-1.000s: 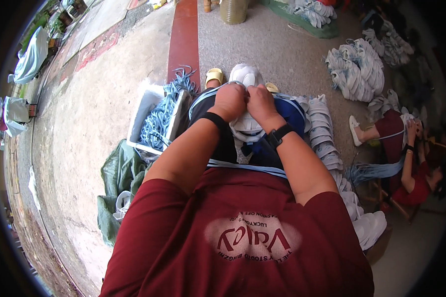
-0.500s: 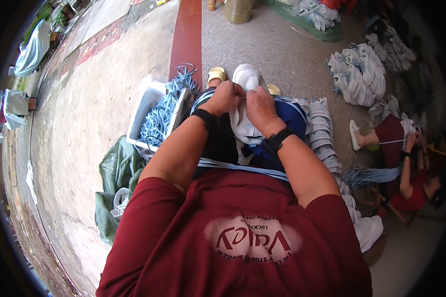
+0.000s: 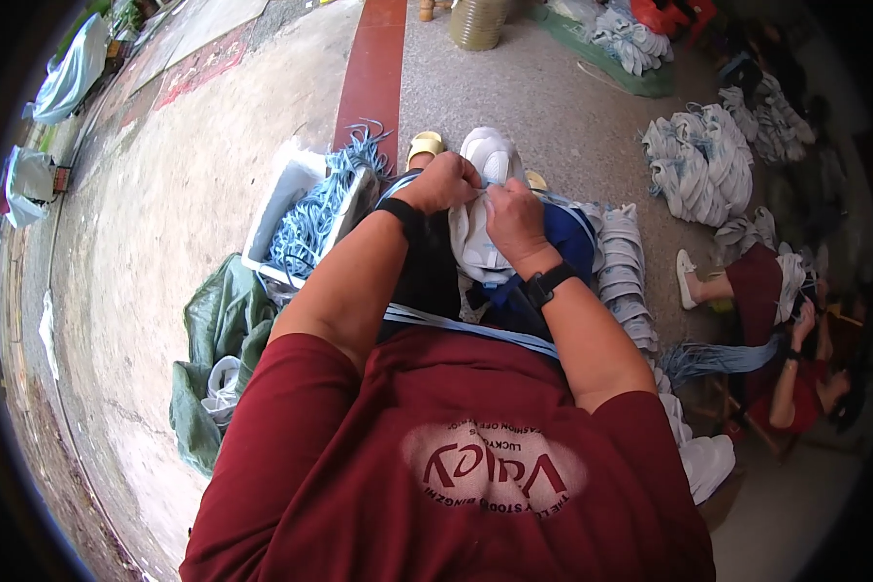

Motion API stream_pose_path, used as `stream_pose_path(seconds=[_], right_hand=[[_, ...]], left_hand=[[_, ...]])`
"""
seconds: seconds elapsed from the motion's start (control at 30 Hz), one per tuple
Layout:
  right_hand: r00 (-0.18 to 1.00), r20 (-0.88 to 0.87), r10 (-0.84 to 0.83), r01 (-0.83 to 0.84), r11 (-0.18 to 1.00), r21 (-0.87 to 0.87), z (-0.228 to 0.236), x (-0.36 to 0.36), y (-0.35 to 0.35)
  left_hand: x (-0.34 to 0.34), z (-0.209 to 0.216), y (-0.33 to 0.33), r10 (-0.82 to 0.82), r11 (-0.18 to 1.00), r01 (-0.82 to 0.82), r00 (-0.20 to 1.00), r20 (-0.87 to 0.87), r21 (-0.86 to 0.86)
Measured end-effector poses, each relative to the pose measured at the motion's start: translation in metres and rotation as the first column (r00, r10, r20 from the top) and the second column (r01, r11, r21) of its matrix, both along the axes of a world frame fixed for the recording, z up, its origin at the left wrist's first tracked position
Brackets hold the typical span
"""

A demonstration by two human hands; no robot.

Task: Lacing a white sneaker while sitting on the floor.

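Right of a white box, a white shoe points its toe away, likely light and soft above, best held by its presumably firmer sole. Left hand and right hand pinch narrowly over its throat, apparently on blue lace; they cover its middle, leaving the lace's path unclear.

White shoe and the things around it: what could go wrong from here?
Neither the left hand nor the right hand grips the toe of the white shoe, so it might shift. Blue laces heaped over the rim of the white box could tangle. The row of pale shoes at the right might topple if knocked.
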State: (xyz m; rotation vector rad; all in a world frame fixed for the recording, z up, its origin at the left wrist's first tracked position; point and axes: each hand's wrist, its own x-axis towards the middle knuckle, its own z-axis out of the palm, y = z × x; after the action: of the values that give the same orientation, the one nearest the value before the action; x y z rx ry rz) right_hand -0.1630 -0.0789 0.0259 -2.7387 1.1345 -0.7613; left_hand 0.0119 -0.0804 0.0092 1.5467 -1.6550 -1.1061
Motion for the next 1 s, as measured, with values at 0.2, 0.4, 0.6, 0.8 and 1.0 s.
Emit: stream_pose_path(seconds=[0.2, 0.4, 0.6, 0.8, 1.0], right_hand=[[0.978, -0.186, -0.096, 0.109, 0.992, 0.06, 0.01, 0.016, 0.003], [0.932, -0.363, -0.001, -0.078, 0.976, -0.203, 0.015, 0.023, -0.003], [0.829, 0.244, 0.503, -0.5, 0.471, 0.727, 0.094, -0.029, 0.026], [0.762, 0.644, 0.071, -0.624, 0.347, 0.7, 0.168, -0.079, 0.047], [0.179, 0.935, -0.307, -0.905, 0.322, 0.279, 0.125, -0.082, 0.021]], left_hand=[[0.009, -0.016, -0.007, 0.019, 0.995, -0.007, 0.994, -0.112, 0.102], [0.004, -0.007, -0.009, 0.0, 0.984, 0.04, 0.975, -0.222, 0.175], [0.005, -0.011, 0.002, 0.035, 0.997, -0.014, 0.965, -0.26, 0.081], [-0.012, 0.003, 0.026, 0.176, 0.979, -0.172, 0.984, 0.019, -0.111], [-0.051, 0.049, 0.057, 0.055, 0.852, 0.066, 0.975, 0.215, -0.519]])
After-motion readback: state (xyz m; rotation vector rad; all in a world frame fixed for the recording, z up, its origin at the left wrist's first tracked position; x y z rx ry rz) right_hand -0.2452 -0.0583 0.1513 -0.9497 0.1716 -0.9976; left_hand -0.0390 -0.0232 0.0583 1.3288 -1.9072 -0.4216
